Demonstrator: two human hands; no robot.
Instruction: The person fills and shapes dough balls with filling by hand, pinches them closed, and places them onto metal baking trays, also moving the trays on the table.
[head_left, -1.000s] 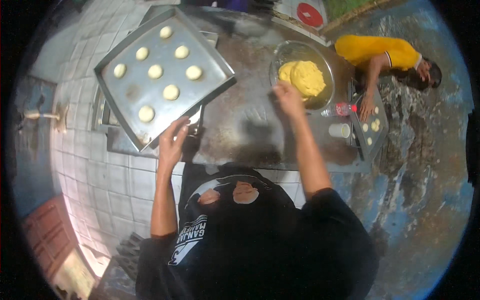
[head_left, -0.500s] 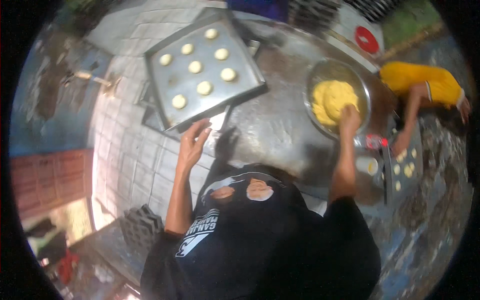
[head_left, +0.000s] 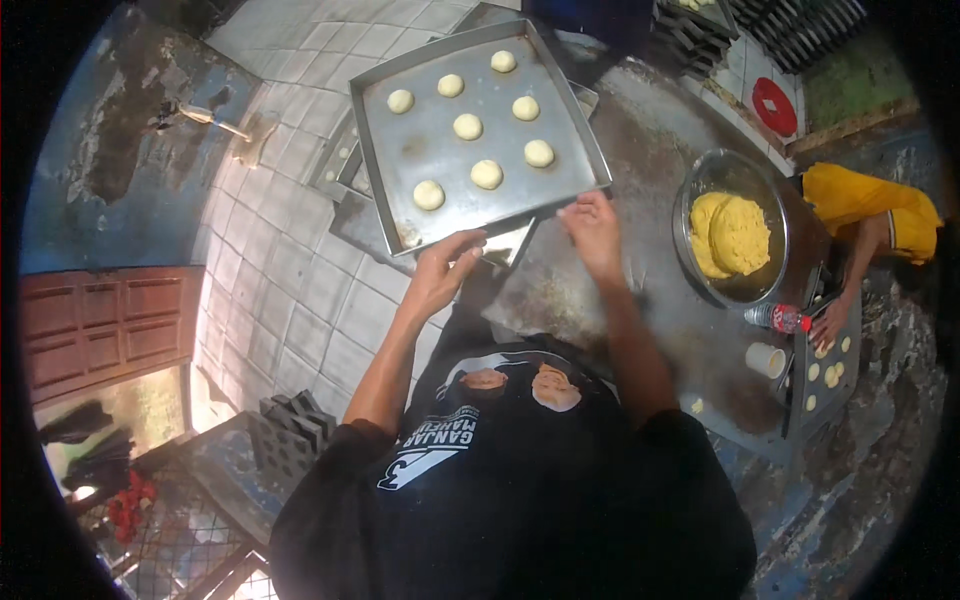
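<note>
A square metal tray [head_left: 447, 157] holds several pale round dough balls [head_left: 467, 126] and rests on other metal trays. My left hand [head_left: 443, 270] is at its front-left edge, thumb apart from the bent fingers. My right hand [head_left: 590, 230] is at the front-right corner, fingers curled close to the rim; what they hold, if anything, is too small to make out. To the right, a steel bowl [head_left: 680, 230] holds a mound of yellow dough [head_left: 735, 238] on a worn metal worktop [head_left: 650, 350].
A co-worker in yellow [head_left: 865, 200] has a hand [head_left: 830, 322] at another tray [head_left: 840, 365] of dough pieces, near a plastic bottle [head_left: 775, 318] and white cup [head_left: 763, 360]. A red round object [head_left: 773, 107], stacked dark trays [head_left: 690, 45] and a wooden door [head_left: 105, 330] surround the worktop.
My right hand was inside the dough bowl half a second ago and has moved left to the tray's corner. The whole view has shifted, placing the tray farther right in the picture.
</note>
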